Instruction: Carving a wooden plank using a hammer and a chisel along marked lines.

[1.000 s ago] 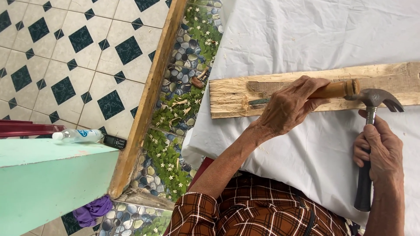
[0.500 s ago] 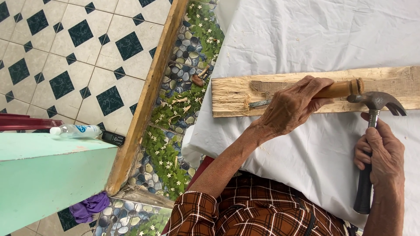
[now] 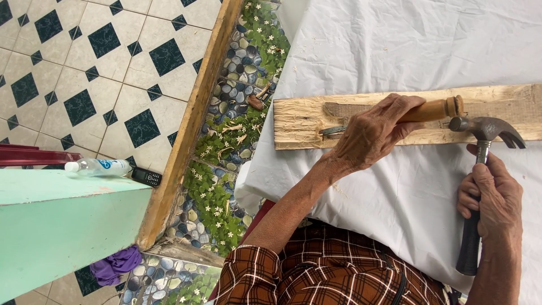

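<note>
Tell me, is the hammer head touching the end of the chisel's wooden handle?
Touching: the head view shows the hammer head meeting the butt of the chisel handle, with no gap visible.

- The chisel (image 3: 420,112) has a light wooden handle; it lies almost flat along the plank, and my left hand (image 3: 372,133) grips it.
- The claw hammer (image 3: 480,169) has a steel head and black grip; my right hand (image 3: 490,195) holds it, head touching the chisel's end.
- The rough wooden plank (image 3: 299,121) lies across the white cloth, with a shallow groove cut in it.

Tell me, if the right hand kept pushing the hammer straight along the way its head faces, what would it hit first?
Most likely the butt of the wooden chisel handle held by the left hand; the hammer in the right hand looks almost touching it.
</note>
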